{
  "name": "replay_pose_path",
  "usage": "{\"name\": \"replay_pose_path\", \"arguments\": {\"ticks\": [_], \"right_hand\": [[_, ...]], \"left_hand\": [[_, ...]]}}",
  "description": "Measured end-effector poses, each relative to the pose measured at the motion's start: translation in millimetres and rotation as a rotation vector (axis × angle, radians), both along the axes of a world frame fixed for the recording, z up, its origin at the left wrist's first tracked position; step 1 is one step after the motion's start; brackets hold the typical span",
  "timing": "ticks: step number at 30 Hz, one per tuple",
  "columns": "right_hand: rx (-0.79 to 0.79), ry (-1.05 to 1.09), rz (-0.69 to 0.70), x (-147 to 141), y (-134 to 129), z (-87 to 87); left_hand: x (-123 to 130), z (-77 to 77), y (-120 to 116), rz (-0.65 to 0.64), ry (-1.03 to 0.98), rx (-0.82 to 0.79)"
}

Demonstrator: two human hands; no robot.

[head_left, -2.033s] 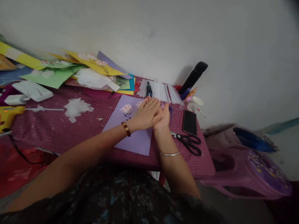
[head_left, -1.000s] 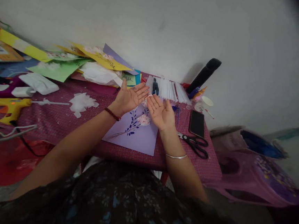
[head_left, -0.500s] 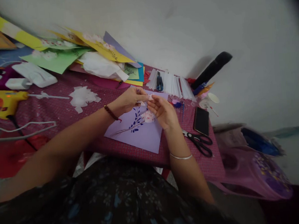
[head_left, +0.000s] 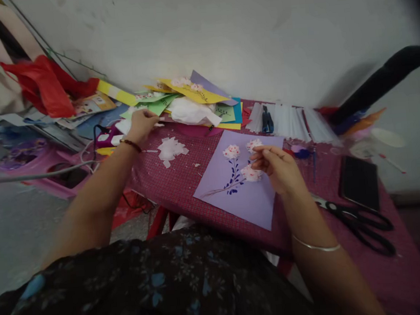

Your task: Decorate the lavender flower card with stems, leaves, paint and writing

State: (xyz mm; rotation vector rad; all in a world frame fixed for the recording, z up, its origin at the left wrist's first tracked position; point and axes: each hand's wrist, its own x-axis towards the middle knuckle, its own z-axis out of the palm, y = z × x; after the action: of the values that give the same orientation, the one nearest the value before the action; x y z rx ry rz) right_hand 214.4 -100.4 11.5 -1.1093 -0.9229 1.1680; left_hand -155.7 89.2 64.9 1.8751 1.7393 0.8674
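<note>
One purple card [head_left: 253, 205], three pink-white blossoms [head_left: 231, 151]; right hand [head_left: 280, 168] above, curled; left hand [head_left: 142, 126] near green card [head_left: 162, 104]; grips indiscernible.

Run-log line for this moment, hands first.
left hand: near green card | right hand: near flowers on purple sheet | scissors: beside phone

Lilac card [head_left: 249, 205], checked maroon tablecloth [head_left: 179, 184]

Both hands [head_left: 143, 126] [head_left: 280, 169] are half-curled and well apart.
</note>
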Motion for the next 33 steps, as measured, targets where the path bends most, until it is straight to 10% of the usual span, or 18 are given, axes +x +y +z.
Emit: {"name": "replay_pose_path", "arguments": {"ticks": [5, 11, 22, 33], "right_hand": [[-0.005, -0.057, -0.040, 1, 0, -1.2], [0.039, -0.079, -0.088, 9, -1, 5.0], [0.105, -0.367, -0.249, 39, -15, 5.4], [-0.269, -0.999, -0.168, 53, -73, -25.6]], "left_hand": [[-9, -4.1, -3, 0.017, 0.408, 0.121], [20, -3.7, -18, -0.122, 0.424, 0.153], [104, -35.8, -48, -0.568, 0.064, -0.007], [155, -64.6, -52, -0.373, -0.605, -0.406]]}}
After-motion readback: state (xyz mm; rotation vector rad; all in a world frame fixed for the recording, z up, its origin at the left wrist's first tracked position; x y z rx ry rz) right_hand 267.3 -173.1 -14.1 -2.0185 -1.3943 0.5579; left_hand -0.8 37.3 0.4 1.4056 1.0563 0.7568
